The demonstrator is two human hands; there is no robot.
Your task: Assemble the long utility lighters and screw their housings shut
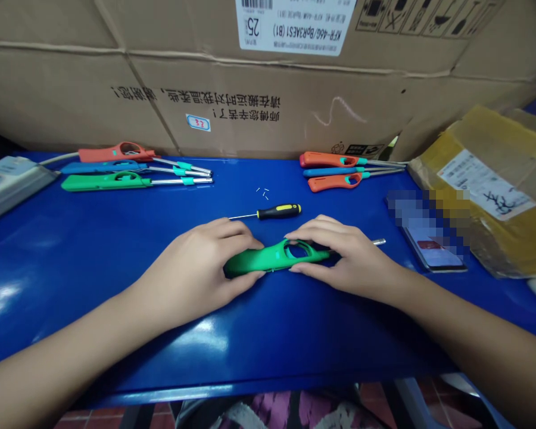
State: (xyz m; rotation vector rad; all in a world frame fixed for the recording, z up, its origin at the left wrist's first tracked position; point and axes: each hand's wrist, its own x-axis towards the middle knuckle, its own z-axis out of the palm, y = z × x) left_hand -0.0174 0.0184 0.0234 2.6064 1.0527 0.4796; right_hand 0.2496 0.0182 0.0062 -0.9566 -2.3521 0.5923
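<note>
Cardboard point(84, 77) spans the frame's top behind a glossy blue table point(89, 250); our left hand point(199, 262) and right hand point(352, 256) grip a green lighter point(277, 257) crosswise, tip point(379, 242) rightward.

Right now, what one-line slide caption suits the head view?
Left hand and right hand hold a green lighter at a blue table, a screwdriver and other lighters lying beyond.

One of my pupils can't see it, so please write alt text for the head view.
A person's left hand and right hand hold a long green lighter at a blue table. Beyond lie a screwdriver and tiny pale pieces; farther back, three lighters on the left and three on the right, before a cardboard box.
</note>
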